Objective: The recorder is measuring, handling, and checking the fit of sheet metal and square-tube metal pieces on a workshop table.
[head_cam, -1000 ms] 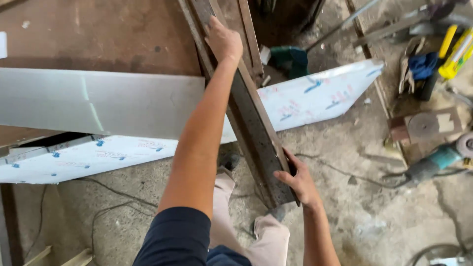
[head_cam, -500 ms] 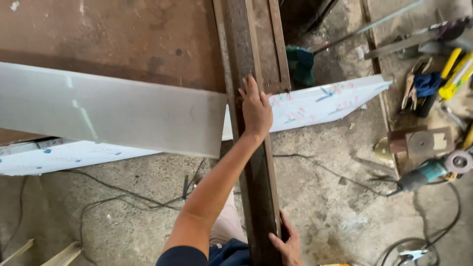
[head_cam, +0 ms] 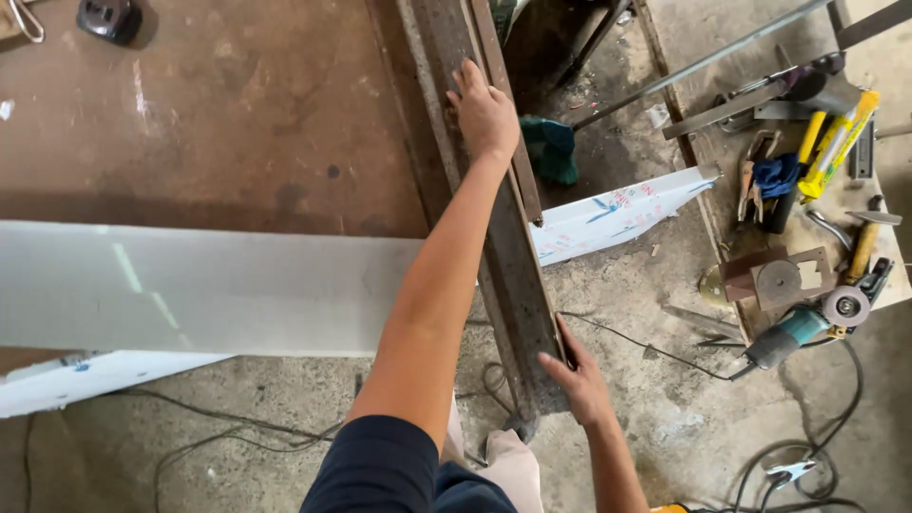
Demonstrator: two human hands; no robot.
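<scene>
Rusty steel beam in both gripping hands, left hand, right hand; grinder nearby.

Even, soft daylight; sharp focus.
Pale glare streaks cross the metal sheet; shadows are faint, and edges show slight wide-angle bending.

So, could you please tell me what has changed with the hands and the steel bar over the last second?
The left hand pulled back toward the person along the rusty steel bar half a second ago, then reached forward again to rest farther up it. The right hand kept its grip on the bar's near end throughout. The shiny metal sheet and the angle grinder on the floor stayed put.
</scene>
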